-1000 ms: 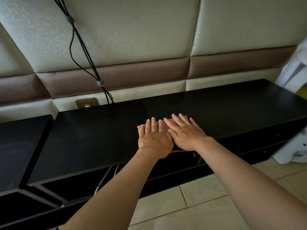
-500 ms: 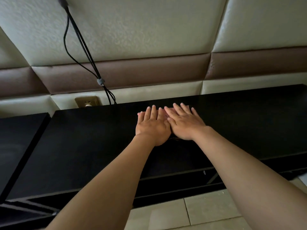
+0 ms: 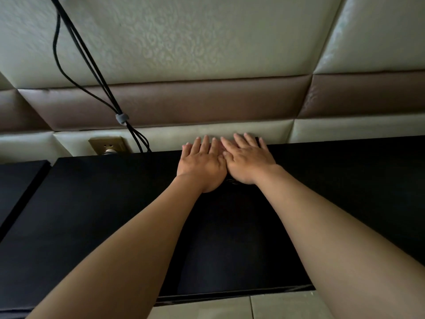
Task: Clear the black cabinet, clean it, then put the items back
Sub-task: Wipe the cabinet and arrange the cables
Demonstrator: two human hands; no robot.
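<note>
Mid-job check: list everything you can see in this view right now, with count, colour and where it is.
black cabinet: one, black, across the middle of the view
second black unit: one, black, far left, beside the cabinet
cables: at least two, black, running down the wall at left to behind the cabinet
cable clip: one, grey, round the cables above the socket
wall socket: one, brass-coloured, on the wall by the cabinet's back edge, left of the hands
wall panels: several, cream and brown, padded, behind the cabinet
floor tiles: pale, bottom edge
left hand: one, flat on the cabinet top near its back edge, fingers straight
right hand: one, flat beside it, touching the left hand
</note>
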